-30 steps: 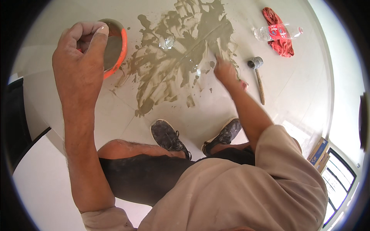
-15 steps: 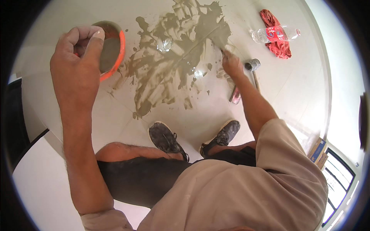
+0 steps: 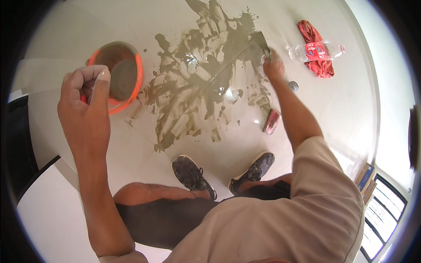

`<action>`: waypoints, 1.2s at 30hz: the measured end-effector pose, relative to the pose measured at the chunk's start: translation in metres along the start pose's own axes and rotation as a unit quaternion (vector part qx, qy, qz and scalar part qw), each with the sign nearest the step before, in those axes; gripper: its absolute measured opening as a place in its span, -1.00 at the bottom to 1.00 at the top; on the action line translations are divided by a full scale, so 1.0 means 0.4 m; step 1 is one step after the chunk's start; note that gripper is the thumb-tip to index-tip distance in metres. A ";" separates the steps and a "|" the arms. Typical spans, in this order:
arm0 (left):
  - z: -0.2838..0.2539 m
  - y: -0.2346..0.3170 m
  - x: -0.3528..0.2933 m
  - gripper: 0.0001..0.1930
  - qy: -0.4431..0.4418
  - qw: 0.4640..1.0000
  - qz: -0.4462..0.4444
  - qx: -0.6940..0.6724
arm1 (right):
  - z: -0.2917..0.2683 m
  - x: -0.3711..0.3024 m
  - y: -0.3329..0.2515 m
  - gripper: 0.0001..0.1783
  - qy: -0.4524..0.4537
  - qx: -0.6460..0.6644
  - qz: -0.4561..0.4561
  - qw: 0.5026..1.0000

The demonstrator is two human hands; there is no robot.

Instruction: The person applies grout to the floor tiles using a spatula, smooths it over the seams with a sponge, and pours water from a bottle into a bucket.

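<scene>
A flat-bladed scraper (image 3: pixel 260 42) is gripped in my right hand (image 3: pixel 275 66), over the far right part of the wet grey-green grout (image 3: pixel 197 65) spread on the pale floor. Its blade is smeared with the same grout. My left hand (image 3: pixel 85 94) is raised in front of an orange-rimmed bucket (image 3: pixel 139 72) holding grey-green mix (image 3: pixel 123 81). Thumb and fingers there are curled together and dusted white. A small red bit shows within the curl, but I cannot tell what it is.
Beyond my right forearm lies a mallet head (image 3: pixel 293 86), partly hidden. A pinkish-red block-like tool (image 3: pixel 272 121) lies nearer. At far right, a clear plastic bottle (image 3: pixel 323 51) rests on a red cloth (image 3: pixel 324 69). My dark shoes (image 3: pixel 187 172) stand at the grout's near side.
My right hand has moved a little right, and the scraper's blade now shows more plainly. The floor and bucket sit lower in the picture. My left hand stays curled near the bucket.
</scene>
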State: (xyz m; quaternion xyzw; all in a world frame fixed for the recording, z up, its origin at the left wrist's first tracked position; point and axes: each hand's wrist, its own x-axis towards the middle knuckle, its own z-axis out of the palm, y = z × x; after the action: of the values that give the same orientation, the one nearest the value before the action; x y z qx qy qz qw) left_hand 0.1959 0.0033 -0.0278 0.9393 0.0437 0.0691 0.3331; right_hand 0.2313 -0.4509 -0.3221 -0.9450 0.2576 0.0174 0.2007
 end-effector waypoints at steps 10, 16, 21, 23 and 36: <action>-0.045 0.006 -0.028 -0.92 0.003 0.999 -0.018 -0.036 | -0.212 0.502 -0.251 -0.59 -0.028 -0.381 -0.140 0.913; -0.074 0.003 -0.052 -0.88 0.021 0.995 -0.087 0.048 | -0.196 0.607 -0.259 -0.72 -0.071 -0.406 -0.165 0.896; -0.065 0.018 -0.053 -0.87 0.012 0.989 -0.118 0.085 | -0.097 0.565 -0.323 -0.72 -0.175 -0.403 -0.332 0.835; -0.058 0.032 -0.044 -0.87 0.004 0.990 -0.121 0.073 | -0.033 0.593 -0.288 -0.71 -0.187 -0.401 -0.443 0.780; -0.011 0.114 -0.029 -0.86 -0.019 0.996 -0.064 0.061 | 0.020 0.378 -0.404 -0.74 -0.242 -0.376 -0.567 0.692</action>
State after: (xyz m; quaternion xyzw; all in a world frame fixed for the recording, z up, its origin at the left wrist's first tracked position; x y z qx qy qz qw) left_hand 0.1853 -0.0307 0.0029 0.9542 0.1018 0.0274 0.2800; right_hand 0.4427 -0.3931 -0.2902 -0.8713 -0.4122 0.2240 -0.1440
